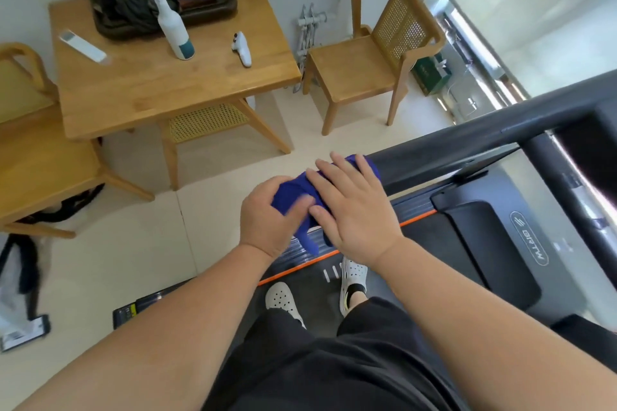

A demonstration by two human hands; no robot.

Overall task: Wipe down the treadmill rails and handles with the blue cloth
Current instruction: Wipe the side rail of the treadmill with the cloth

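I stand on the treadmill belt (400, 243) and look down at both hands. The blue cloth (293, 192) is draped over the near end of the dark grey left handrail (467, 147), with a flap hanging down below it. My left hand (267, 220) is curled around the cloth at the rail's end. My right hand (350, 203) lies flat on top of the cloth, fingers spread, pressing it onto the rail. The rail runs up and to the right toward the console.
To the left stands a wooden table (150, 87) with a white spray bottle (173, 27), a dark tray (110, 27) holding folded cloths, and a remote (81, 45). Wooden chairs (370, 57) flank it. Bags and a phone (25, 332) lie on the floor.
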